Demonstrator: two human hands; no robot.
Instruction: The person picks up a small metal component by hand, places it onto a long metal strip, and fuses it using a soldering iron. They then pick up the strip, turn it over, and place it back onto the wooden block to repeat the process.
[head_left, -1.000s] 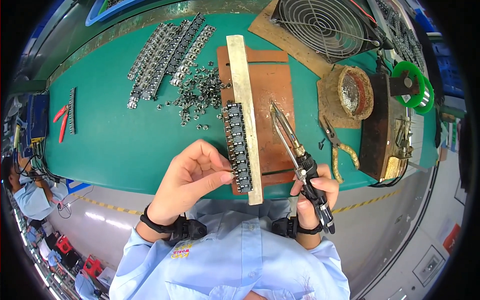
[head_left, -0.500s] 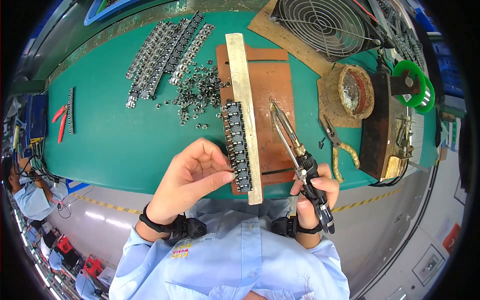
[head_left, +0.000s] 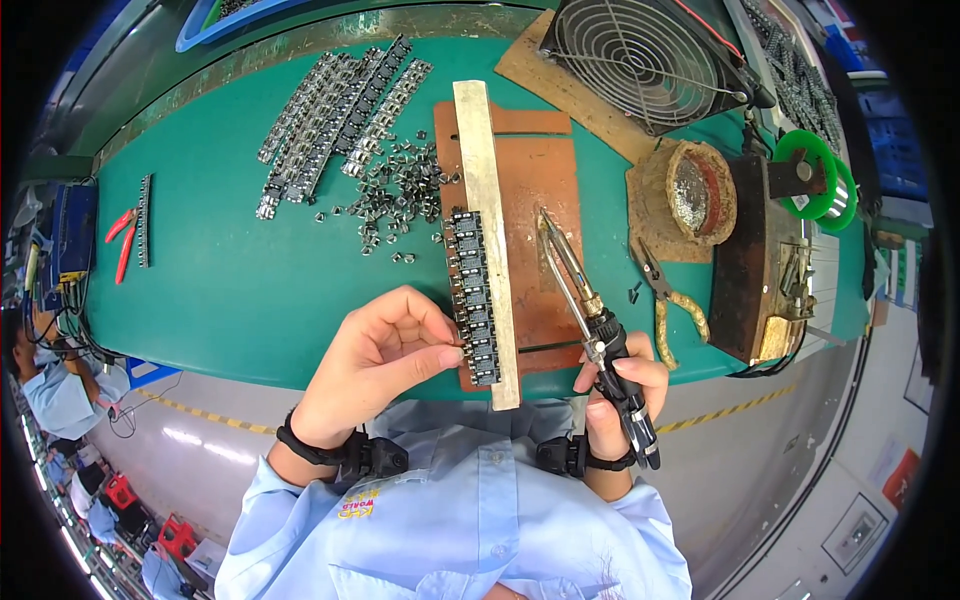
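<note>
Little has moved in the past second: left hand (head_left: 385, 350) still pinches a small part at the row of black parts (head_left: 472, 295) left of the metal bar (head_left: 487, 230); right hand (head_left: 620, 385) stays clamped on the soldering iron (head_left: 590, 310), best kept steady, tip low

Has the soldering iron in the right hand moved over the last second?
No. The soldering iron in the right hand keeps its tip at the same spot on the brown board, just right of the metal bar.
</note>
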